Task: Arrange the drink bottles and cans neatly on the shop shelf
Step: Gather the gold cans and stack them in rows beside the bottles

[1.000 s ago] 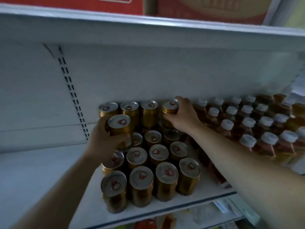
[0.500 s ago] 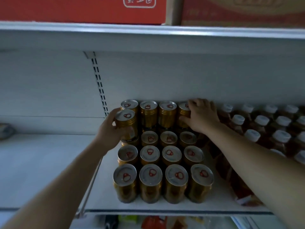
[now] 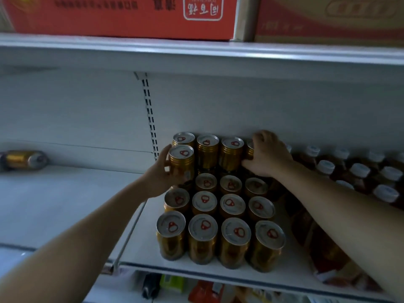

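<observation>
With left hand (image 3: 156, 178) wrapped round a raised gold can (image 3: 181, 165), now lined up squarely before the upper back row's left can (image 3: 183, 138), no longer offset; right hand (image 3: 267, 156) clasping the row's end can (image 3: 250, 150), lid newly covered. Second tier on the shelf (image 3: 196, 266) likely growing forward.

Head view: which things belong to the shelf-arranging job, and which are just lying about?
Job: gold metal can in left hand; back-row gold can held by right hand; standing gold cans; white-capped brown bottles; tipped gold can at far left.
Lying about: red cardboard box and tan carton overhead; packets below.
</observation>
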Tool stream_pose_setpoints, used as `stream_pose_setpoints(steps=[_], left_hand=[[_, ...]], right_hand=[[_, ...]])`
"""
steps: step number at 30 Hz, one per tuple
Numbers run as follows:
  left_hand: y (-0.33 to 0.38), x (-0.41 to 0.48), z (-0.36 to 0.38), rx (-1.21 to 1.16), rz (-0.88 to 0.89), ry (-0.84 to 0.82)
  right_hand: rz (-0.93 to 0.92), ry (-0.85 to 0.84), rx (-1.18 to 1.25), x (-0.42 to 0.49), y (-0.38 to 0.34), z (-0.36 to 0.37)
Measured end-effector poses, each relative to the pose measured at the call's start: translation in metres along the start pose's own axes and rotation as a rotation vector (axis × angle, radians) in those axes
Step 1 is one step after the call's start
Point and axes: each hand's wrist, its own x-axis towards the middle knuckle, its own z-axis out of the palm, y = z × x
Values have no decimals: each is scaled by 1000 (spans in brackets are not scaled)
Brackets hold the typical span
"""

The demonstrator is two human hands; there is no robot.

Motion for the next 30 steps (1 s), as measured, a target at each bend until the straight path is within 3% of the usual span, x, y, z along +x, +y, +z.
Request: stream_pose_setpoints(steps=[2,4,8,11,23,30], left_hand=[[10,0,-12,-59,-127,37],[16,-4,-30,33,-180,51],[23,-30,-65,585,-117,-22],[20,-55,-104,796,-114,-17],[-66,-194,-331,876,-355,175],[-115,-238,-419,794,-488,232]], right_hand=[[-65,64,26,8,-12,-13],[-148,60,41,16,-34,-24],[-276,-2,43,25,-93,-35],[-346,-30,53,26,-152,-35],[-527,-144,110,24,-459,-11],[-548,-247,152,31,-579,16]])
